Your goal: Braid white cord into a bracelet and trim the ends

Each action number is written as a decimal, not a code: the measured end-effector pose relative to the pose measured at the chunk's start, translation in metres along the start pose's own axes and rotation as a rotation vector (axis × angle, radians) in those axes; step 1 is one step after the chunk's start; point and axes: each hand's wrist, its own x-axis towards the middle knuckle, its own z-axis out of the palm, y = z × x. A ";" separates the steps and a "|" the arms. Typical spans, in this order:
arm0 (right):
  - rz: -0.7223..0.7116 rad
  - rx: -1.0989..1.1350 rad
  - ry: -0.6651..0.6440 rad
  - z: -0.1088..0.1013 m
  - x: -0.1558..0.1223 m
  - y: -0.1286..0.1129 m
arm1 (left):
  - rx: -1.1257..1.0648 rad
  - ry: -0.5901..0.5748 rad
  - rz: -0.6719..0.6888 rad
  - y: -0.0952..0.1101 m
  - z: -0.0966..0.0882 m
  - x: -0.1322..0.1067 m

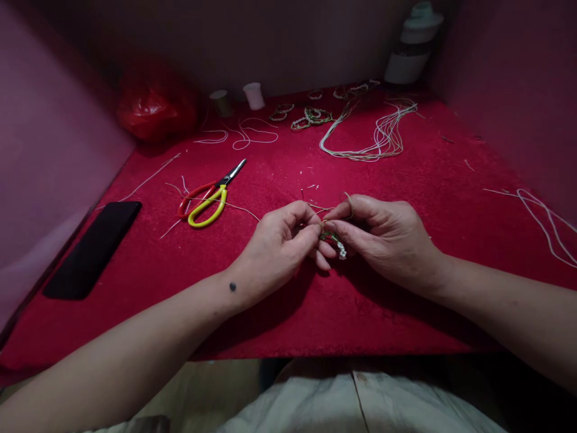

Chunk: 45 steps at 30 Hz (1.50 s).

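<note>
My left hand [293,234] and my right hand [374,234] meet over the front middle of the red cloth. Between thumb and forefinger, the left pinches a green and white braided cord bracelet [336,240], whose white end hangs below the fingertips. The right thumb and forefinger pinch a thin tan cord [348,201] at the same spot, and a loop of it rises over the forefinger. Loose cord ends run out leftward from the left hand. The exact knot is hidden by the fingertips. Scissors [208,207] with one red and one yellow handle lie left of my hands.
A black phone [94,249] lies at the left edge. Behind stand a red plastic bag [155,108], two thread spools [254,96] and a bottle [409,57]. Several finished-looking bracelets [311,118] and a bundle of cords [360,153] lie at the back. White cords [541,210] lie right.
</note>
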 end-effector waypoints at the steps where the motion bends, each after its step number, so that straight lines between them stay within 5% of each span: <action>1: 0.008 0.014 -0.008 0.000 0.000 -0.001 | 0.011 0.009 0.008 0.001 0.000 -0.001; 5: 0.031 -0.030 0.008 -0.003 0.001 -0.003 | 0.156 0.046 0.063 0.002 -0.008 -0.001; 10: 0.139 -0.014 0.005 -0.007 0.004 -0.004 | 0.859 0.231 0.404 -0.003 -0.026 0.007; 14: 0.242 0.137 -0.007 -0.006 0.009 -0.005 | 1.002 0.197 0.454 -0.005 -0.033 0.012; 22: 0.376 0.583 0.015 -0.005 0.013 0.000 | 0.593 0.174 0.423 0.005 -0.021 0.001; 27: 0.538 0.838 -0.049 -0.001 0.013 -0.002 | 0.107 -0.040 0.174 0.006 -0.009 -0.011; 32: 0.645 0.967 -0.214 -0.003 0.015 0.003 | -0.030 -0.268 0.041 0.005 -0.010 -0.014; 39: 0.703 1.109 -0.148 -0.005 0.018 0.009 | -0.138 -0.162 0.156 -0.001 -0.008 -0.009; 45: 0.595 1.148 -0.184 -0.007 0.017 0.002 | -0.364 -0.182 0.127 -0.002 -0.006 -0.006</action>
